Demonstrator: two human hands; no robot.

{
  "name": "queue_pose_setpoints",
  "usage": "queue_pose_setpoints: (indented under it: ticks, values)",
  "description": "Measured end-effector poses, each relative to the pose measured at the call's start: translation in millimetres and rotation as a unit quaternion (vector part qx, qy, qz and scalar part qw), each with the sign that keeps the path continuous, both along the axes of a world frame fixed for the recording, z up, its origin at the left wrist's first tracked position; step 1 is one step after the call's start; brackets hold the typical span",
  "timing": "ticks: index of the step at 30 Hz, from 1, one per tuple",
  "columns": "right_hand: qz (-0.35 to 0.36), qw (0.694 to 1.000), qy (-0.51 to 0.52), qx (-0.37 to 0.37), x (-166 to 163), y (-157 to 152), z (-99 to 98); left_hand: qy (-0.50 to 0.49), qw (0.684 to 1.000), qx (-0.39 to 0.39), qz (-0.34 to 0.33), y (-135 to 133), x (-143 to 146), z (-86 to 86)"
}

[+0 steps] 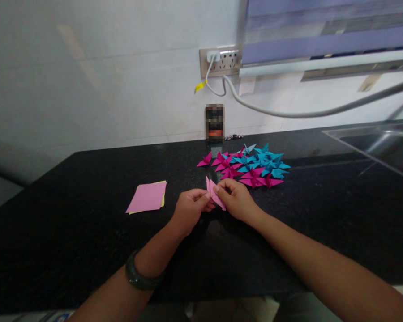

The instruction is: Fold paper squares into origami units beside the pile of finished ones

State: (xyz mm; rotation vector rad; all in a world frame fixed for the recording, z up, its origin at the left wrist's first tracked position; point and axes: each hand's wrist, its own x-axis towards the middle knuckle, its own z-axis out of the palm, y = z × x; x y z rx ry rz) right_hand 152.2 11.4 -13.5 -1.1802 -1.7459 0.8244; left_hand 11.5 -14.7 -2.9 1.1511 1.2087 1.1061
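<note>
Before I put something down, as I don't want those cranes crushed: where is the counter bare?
The countertop shows bare left of the paper stack, and behind it up to the wall. Crowding is right of centre: paper cranes bunch just beyond the right hand.

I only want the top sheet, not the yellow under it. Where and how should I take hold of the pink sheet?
The pink sheet is probably best pinched at its left edge, coming from the left: it lies flat, and no yellow clearly shows past it there, while yellow paper peeks out along the right side.
</note>
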Motion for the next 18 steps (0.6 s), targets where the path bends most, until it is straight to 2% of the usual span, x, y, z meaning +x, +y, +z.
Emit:
queue_pose_setpoints:
  ticks: [7, 13, 18]
  values:
    - [0.007, 1.000, -0.015, 0.022, 1.6, 0.2, 1.3, 0.039, 0.999, 0.010, 0.015, 0.0, 3.1, 1.9]
    - [0.009, 0.998, 0.045, -0.041, 0.1, -0.4, 2.0, 0.109, 0.993, 0.041, 0.006, -0.6, 0.8, 0.5]
    - [0.010, 1.000, 0.017, 0.009, 1.2, -4.2, 7.6, 0.137, 0.988, 0.065, 0.012, -2.2, 0.5, 2.2]
